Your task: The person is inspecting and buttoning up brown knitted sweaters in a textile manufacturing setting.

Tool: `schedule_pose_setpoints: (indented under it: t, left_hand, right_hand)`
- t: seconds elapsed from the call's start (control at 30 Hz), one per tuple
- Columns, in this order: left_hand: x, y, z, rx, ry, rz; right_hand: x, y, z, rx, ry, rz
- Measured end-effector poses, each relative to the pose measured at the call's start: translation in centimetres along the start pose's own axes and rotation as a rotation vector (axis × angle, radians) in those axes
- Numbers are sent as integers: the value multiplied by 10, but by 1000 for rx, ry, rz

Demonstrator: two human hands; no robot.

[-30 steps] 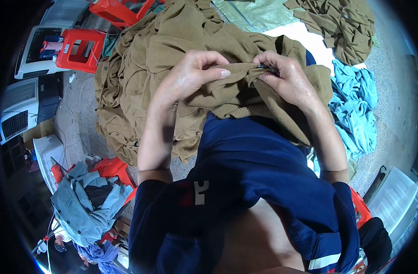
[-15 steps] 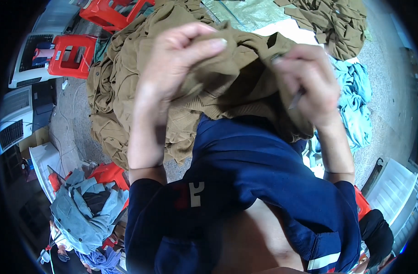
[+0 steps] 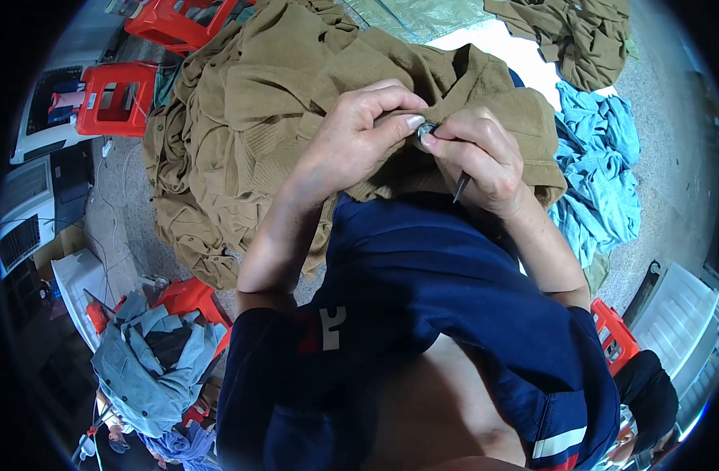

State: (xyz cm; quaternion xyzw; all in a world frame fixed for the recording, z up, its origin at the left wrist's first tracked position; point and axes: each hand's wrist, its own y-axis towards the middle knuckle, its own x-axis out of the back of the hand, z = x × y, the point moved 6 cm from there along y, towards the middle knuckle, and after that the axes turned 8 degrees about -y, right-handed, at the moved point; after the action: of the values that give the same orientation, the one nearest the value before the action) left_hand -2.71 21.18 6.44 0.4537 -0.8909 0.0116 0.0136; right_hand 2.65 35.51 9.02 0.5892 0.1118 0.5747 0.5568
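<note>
A brown knit garment (image 3: 501, 118) lies gathered over my lap and against a larger brown heap. My left hand (image 3: 363, 137) is closed, thumb and forefinger pinching a fold of it. Close beside it, my right hand (image 3: 481, 153) is closed around a slim metal tool, seemingly thread snips (image 3: 461, 187), whose pointed end sticks out below the fist. Between the two thumbs shows a small dark, shiny round piece (image 3: 426, 130); I cannot tell whether it is a button or part of the tool. My right palm hides most of the tool.
A large pile of brown garments (image 3: 218, 157) spreads ahead and left. Light blue garments (image 3: 599, 173) lie at right, with more brown clothing (image 3: 587, 39) behind. Red stools (image 3: 117, 98) stand at far left; grey-blue jackets (image 3: 151, 361) are heaped behind on the left.
Both hands have come closer together and lower, meeting at one fold of the brown garment. The garment, held up and blurred before, now lies more spread out.
</note>
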Motion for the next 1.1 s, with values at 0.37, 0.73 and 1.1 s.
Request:
schedule_pose_setpoints:
  t: [0.37, 0.73, 1.1]
  left_hand:
    - [1, -8, -5, -224, 10, 74]
    - [0, -13, -17, -267, 366, -38]
    - [-1, -7, 1, -163, 432, -68]
  right_hand:
    - [-12, -8, -8, -167, 115, 38]
    - [-23, -7, -20, -423, 119, 286]
    - [-42, -44, -37, -928, 605, 194]
